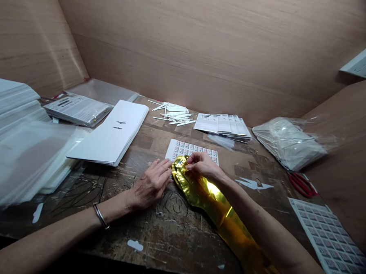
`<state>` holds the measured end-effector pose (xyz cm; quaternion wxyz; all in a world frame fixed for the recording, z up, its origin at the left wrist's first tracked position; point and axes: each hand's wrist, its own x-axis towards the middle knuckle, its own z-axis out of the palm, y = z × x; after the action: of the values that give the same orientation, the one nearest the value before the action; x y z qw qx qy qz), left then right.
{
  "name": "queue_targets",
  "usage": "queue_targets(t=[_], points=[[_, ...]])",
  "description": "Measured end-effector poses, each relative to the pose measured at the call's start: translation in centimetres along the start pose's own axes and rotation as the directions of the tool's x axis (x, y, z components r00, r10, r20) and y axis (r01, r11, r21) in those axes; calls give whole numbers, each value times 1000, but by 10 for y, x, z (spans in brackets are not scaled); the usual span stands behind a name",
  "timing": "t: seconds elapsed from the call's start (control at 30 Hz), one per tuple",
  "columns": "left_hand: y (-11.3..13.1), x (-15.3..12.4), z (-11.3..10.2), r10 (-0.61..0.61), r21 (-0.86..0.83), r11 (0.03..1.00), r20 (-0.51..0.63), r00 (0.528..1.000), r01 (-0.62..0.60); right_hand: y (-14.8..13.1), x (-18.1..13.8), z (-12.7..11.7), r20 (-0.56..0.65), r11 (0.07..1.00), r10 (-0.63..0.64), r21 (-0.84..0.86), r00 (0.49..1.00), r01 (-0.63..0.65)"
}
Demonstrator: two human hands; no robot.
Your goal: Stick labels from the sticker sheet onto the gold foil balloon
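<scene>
The left forearm (pixel 64 235) reaches in from the lower left corner, its hand palm down. That left hand (pixel 150 184) lies fairly flat, fingers (pixel 161 169) close together and slightly bent, pointing forward and inward. The right forearm (pixel 261 219) slants in from the lower right (bare, like the other), and the right hand (pixel 203 164) curls, thumb and forefinger meeting in a pinch.

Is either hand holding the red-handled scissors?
No, the scissors lie on the table at right, while the right hand pinches gold foil and the left hand lies at its edge.
</scene>
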<state>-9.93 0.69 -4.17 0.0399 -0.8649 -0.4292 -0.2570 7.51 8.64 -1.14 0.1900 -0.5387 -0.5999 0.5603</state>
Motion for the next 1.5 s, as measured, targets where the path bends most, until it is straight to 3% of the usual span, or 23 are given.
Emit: queue_targets(t=[0.13,0.27,0.47,0.57,0.77,0.97,1.03,1.1,1.17,1.27,1.43,1.5], points=[[4,1,-2,15,-6,1000,6,1000,-15,5,4,1,-19,998,-28,-59,999,27],[13,6,-5,91,-34,995,53,994,-90,12,8,2,-57,956,-127,-273,990,107],[24,13,0,192,-113,979,205,960,-171,9,-5,10,-165,720,-294,-686,941,105],[22,13,1,187,-115,980,240,953,-163,10,-9,12,-174,709,-297,-699,939,95],[12,13,-8,164,-75,985,169,972,-153,19,-4,-4,-202,858,-337,-467,920,212],[18,16,-10,157,-16,988,158,975,-157,11,-14,-15,-176,807,-429,-515,886,289],[18,20,-7,75,18,997,100,992,-77,10,-18,-12,-136,769,-441,-568,887,295],[15,26,-2,-90,47,995,43,995,88,11,-19,-7,-104,730,-444,-618,890,292],[11,35,1,-274,71,960,37,961,271,13,-18,-2,-97,711,-421,-653,902,261],[5,48,5,-467,67,884,122,876,462,18,-16,2,-117,737,-337,-649,934,185],[-5,63,12,-660,-45,712,296,690,701,21,-17,1,-146,790,-296,-593,944,156],[-7,65,14,-687,-76,675,300,662,734,22,-19,1,-146,803,-300,-572,943,166]])
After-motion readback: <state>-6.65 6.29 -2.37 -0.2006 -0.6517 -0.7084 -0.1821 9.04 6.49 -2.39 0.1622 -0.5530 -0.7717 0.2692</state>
